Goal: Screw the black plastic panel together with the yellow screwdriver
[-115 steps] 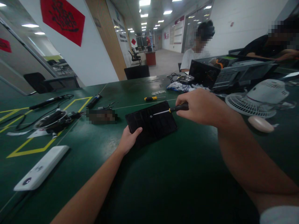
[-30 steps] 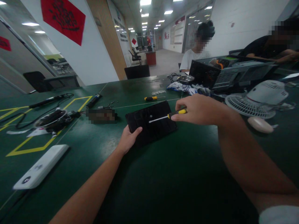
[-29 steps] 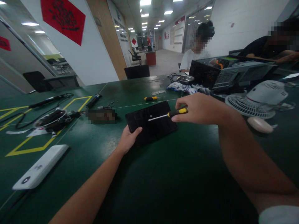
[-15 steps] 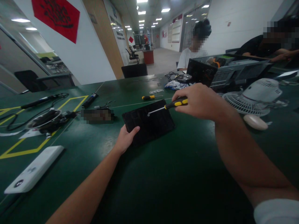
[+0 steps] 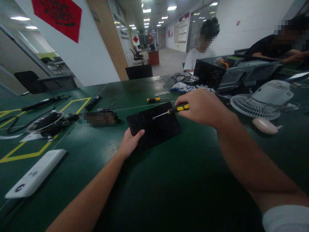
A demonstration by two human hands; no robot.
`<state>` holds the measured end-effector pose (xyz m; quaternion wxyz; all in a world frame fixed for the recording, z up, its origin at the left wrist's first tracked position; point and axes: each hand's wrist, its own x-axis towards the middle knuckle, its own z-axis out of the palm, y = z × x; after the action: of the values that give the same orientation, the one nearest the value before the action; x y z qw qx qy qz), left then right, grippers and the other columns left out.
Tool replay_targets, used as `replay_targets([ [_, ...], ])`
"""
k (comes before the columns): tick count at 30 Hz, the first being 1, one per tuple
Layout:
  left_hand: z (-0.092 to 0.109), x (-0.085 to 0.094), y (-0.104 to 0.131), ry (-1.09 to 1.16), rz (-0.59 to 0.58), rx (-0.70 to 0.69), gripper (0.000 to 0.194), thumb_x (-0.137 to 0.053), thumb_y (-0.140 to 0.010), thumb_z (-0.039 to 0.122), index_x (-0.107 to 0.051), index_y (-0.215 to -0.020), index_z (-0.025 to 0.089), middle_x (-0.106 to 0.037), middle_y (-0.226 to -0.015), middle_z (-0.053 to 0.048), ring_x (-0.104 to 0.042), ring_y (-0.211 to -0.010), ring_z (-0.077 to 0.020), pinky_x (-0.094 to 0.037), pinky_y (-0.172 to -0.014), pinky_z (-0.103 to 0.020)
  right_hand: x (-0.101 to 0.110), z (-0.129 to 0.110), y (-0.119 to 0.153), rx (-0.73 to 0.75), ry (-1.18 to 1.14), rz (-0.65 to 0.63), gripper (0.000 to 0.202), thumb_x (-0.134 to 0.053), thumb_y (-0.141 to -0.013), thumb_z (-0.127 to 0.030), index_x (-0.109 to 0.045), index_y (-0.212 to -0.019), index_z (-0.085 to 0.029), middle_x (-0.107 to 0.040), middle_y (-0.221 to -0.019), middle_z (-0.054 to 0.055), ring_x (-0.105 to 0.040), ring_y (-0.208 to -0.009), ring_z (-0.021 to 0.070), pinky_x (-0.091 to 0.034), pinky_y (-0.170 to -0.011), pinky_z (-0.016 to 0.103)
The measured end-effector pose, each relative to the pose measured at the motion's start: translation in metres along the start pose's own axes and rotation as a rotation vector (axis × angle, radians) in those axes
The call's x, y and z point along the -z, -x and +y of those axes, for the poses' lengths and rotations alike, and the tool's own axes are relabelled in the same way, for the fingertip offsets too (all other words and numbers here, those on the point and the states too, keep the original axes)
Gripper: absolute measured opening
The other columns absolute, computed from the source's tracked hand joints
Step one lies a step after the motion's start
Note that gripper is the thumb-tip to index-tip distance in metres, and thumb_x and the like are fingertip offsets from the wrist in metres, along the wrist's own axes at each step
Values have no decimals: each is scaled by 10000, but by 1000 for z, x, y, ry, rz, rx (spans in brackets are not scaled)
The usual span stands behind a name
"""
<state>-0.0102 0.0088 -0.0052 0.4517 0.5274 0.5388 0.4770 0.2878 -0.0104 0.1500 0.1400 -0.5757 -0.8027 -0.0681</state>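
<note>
A flat black rectangular panel (image 5: 159,127) is tilted up above the green table. My left hand (image 5: 130,141) grips its near left edge, the thumb on top and the other fingers hidden beneath. My right hand (image 5: 200,108) is closed around the black-and-yellow handle of a screwdriver (image 5: 180,107). Its metal shaft points left and down, and the tip meets or hovers just over the panel's upper middle. A small bright spot shows at the tip, too small to name. Beyond the panel lies a second yellow-and-black screwdriver (image 5: 154,100).
A white power bank-like block (image 5: 36,174) lies at left, near coiled cables (image 5: 45,120) and yellow tape lines. To the right are a white fan (image 5: 267,100), a pale mouse-shaped object (image 5: 265,125) and an open computer case (image 5: 241,75). Two people sit beyond.
My right hand and the screwdriver have shifted slightly left, the shaft still angled onto the panel. My left hand keeps its hold on the panel.
</note>
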Motion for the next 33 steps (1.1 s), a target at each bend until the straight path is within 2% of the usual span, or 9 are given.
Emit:
replay_targets([
  [3,0,-1,1,21,0,-3,568,-853,-746,427,-689,-1226,172,-774,-1228,-132,-723,-1188,-366,-560,-1062,-573,0,4,2,-9,47,-111,314,-688,-841,-389,-842,-1085,-265,-783,-974,77,-687,-881,288,-455,-725,383],
  [7,1,-1,1,34,-16,-18,573,-847,-758,419,-680,-1247,171,-762,-1284,-144,-702,-1244,-372,-530,-1107,-585,3,25,-1,135,-48,-266,337,-703,-820,-451,-834,-1051,-244,-791,-989,55,-698,-885,260,-470,-745,369],
  [10,2,-2,2,49,-26,-24,590,-847,-761,421,-666,-1264,170,-753,-1315,-154,-692,-1270,-373,-521,-1121,-590,-1,50,-11,117,-214,-163,399,-703,-827,-510,-828,-1080,-229,-796,-1000,50,-708,-895,247,-496,-808,375],
  [13,3,-2,2,69,-30,-25,588,-848,-764,418,-661,-1267,179,-752,-1327,-153,-691,-1280,-367,-524,-1122,-580,-24,74,-28,-122,-326,91,494,-710,-841,-556,-808,-1158,-190,-791,-1122,92,-703,-1023,275,-501,-902,394],
  [14,2,-2,2,76,-35,-29,578,-847,-766,418,-665,-1260,181,-752,-1329,-152,-690,-1283,-365,-524,-1124,-577,-37,80,-33,-246,-350,109,498,-685,-872,-555,-799,-1173,-174,-790,-1120,103,-703,-1019,272,-503,-896,385],
  [17,0,-1,1,98,-50,-47,552,-854,-755,418,-681,-1224,182,-753,-1331,-152,-688,-1289,-365,-529,-1121,-571,-80,89,-41,-479,-337,18,464,-515,-999,-490,-808,-1072,-139,-791,-965,132,-714,-930,263,-506,-823,363],
  [23,-4,0,-3,97,-45,-50,591,-847,-770,395,-669,-1287,170,-755,-1336,-162,-704,-1268,-362,-522,-1123,-585,-149,88,-17,-669,-210,-23,435,-529,-1002,-477,-784,-1187,-177,-765,-1159,201,-700,-1059,331,-495,-833,414],
  [29,-4,0,-4,69,-44,-67,572,-833,-786,396,-669,-1287,174,-742,-1361,-164,-688,-1300,-357,-500,-1150,-580,-166,89,-9,-647,-207,35,410,-594,-1002,-499,-754,-1211,-185,-728,-1236,191,-642,-1182,326,-505,-929,429],
  [33,-3,1,-4,59,-37,-57,560,-851,-769,418,-680,-1245,177,-745,-1350,-166,-690,-1295,-358,-518,-1134,-566,-163,108,0,-725,-253,143,399,-604,-1036,-481,-678,-1311,-202,-694,-1295,122,-665,-1152,264,-560,-972,470],
])
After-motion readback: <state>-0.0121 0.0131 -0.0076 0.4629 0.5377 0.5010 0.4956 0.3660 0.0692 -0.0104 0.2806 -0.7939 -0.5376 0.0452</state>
